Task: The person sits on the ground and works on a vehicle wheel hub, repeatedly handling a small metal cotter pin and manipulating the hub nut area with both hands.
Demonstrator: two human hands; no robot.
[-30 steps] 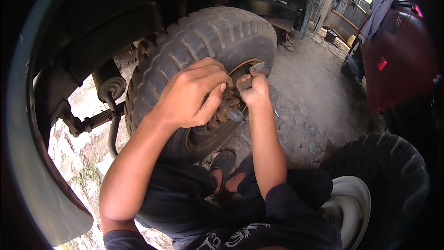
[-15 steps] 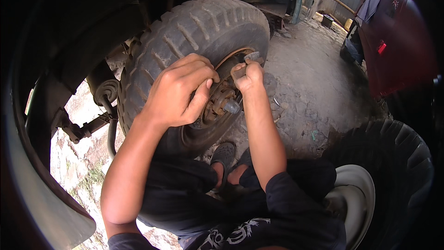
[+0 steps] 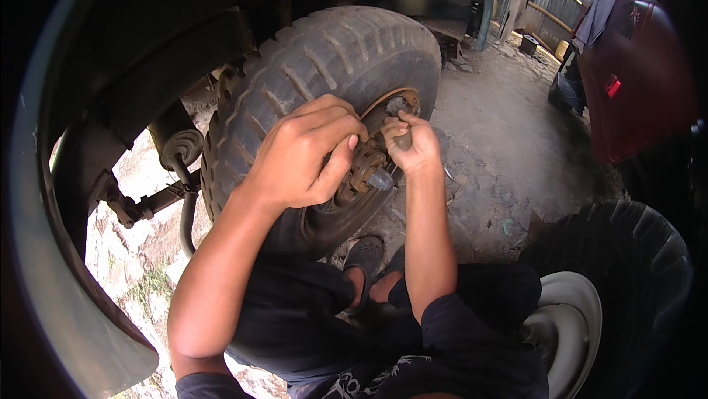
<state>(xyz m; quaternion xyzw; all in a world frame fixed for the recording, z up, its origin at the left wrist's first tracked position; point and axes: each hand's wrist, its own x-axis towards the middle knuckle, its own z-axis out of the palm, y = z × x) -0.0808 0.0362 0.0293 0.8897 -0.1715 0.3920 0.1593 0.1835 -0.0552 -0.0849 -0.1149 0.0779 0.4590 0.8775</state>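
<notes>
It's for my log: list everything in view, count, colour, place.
Mounted wheel: 1, dark grey, centre
Hub: 1, rusty brown, inside wheel
Brush: 1, grey bristles, wheel's right side
Other wheel: 1, black, white rim, lower right
Curved panel: 1, grey-green, left
Hose: 1, dark, left
Flat panel: 1, dark red, upper right
Cloth: 1, grey, upper right
Shoes: 2, dark, below wheel
Trousers: 1, black, bottom centre
Left hand: 1, bare, near hub
Right hand: 1, bare, fingers around brush

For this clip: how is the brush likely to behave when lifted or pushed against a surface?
The brush is probably light, since the right hand alone holds it. Its handle seems stiff, showing no visible bend. The grey bristles may flex slightly under pressure, though they are too small to tell wire from fibre.
</notes>
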